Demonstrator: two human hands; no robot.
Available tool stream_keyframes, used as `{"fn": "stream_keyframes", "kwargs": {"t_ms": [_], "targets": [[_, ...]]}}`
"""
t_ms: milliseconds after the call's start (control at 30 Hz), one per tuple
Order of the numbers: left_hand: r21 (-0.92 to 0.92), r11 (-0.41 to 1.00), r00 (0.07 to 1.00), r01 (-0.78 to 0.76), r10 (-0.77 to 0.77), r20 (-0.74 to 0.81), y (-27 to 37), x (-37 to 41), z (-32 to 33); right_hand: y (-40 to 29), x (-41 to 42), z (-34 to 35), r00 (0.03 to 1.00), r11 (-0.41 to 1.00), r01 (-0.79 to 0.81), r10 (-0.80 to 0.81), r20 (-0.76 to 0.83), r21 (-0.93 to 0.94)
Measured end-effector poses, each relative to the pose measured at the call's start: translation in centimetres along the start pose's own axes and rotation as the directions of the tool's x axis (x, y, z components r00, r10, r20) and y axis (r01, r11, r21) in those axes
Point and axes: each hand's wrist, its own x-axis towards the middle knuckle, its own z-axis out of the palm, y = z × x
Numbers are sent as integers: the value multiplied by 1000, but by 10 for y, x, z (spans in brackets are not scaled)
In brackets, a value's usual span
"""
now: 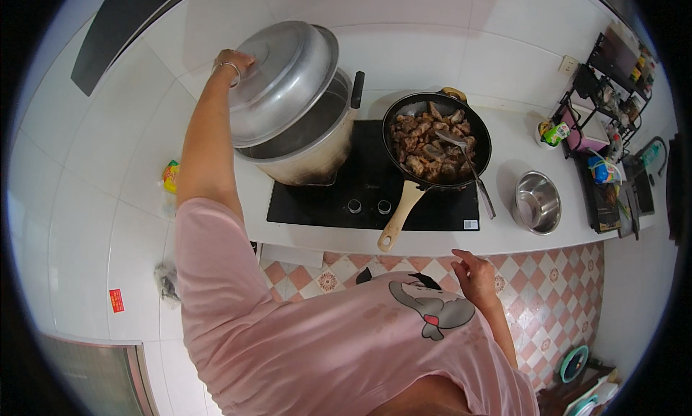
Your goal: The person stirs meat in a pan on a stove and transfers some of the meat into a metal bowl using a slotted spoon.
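My left hand (235,62) grips the top of a domed aluminium lid (286,86), which tilts over a large metal pot (308,165) and leaves part of its dark inside showing. The pot, scorched on its side, stands at the left of a black cooktop (367,173). To its right, a black frying pan (488,140) with a cream handle holds browned meat pieces (427,140). A metal spatula (471,165) rests in the meat, its handle over the pan's rim. My right hand (477,275) is held in front of the counter edge, fingers apart and holding nothing.
A steel bowl (537,202) stands on the white counter (432,246), right of the cooktop. Farther right are a black rack (611,92) with jars and packets, and a small white bowl (546,138) holding a green packet. The tiled wall rises behind the cooktop.
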Motion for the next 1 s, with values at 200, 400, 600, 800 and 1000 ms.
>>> {"fn": "stream_keyframes", "kwargs": {"t_ms": [200, 400, 600, 800, 1000], "targets": [[112, 993, 998, 44, -48, 32, 11, -39, 28, -3, -3, -6, 999, 999, -35, 35, -3, -36], [154, 988, 996, -1, -13, 89, 11, -51, 54, 6, -7, -2, 996, 998, 52, -54, -64, -40], [142, 990, 999, 0, -7, 47, 4, -48, 68, 4, -7, -2, 998, 996, -62, 60, -28, -68], [138, 990, 997, 3, -14, 75, 2, -46, 70, 4, -4, -2, 998, 998, -57, 55, -29, -41], [359, 931, 989, -68, 15, 149, 9, -46, 70, 8, 7, -8, 999, 999, 28, -29, -43, -39]]}}
